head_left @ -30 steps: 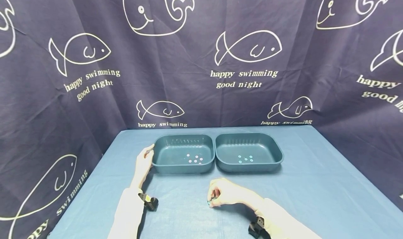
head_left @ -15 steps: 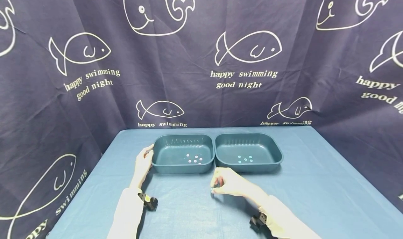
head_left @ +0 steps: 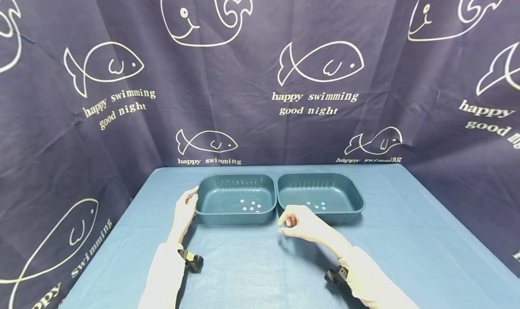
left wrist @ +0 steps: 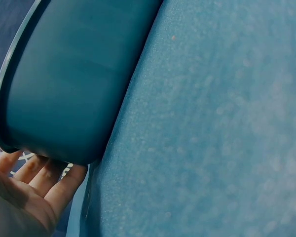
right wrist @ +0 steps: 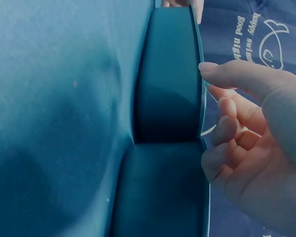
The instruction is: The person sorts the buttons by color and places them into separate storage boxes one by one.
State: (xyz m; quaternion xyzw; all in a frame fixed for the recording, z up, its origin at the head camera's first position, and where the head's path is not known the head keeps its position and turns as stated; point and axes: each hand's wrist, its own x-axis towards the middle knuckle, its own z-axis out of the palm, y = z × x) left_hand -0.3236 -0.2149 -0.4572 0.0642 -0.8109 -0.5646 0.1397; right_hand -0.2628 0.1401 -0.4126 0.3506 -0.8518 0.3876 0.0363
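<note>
My left hand (head_left: 186, 209) holds the outer end of the left teal bin (head_left: 239, 218). In the left wrist view the fingers (left wrist: 64, 190) lie against that bin's end wall, their tips partly hidden. My right hand (head_left: 302, 223) is just in front of the right teal bin (head_left: 343, 217), near where the bins meet. It pinches a small aqua disc (right wrist: 206, 84) between thumb and fingertips; most of the disc is hidden. Several pale pink discs (head_left: 252, 208) lie in the left bin. Several aqua discs (head_left: 322, 203) lie in the right bin, partly behind my hand.
Both bins stand side by side on a blue cloth-covered table (head_left: 239, 264). Behind them hangs a dark curtain (head_left: 260, 119) with white fish drawings and lettering. A black wrist camera (head_left: 195, 264) is strapped to the left wrist, another (head_left: 337, 275) to the right.
My right hand has risen from the table and moved forward and slightly right to the bins' front, with the aqua disc pinched. My left hand has stayed at the left bin.
</note>
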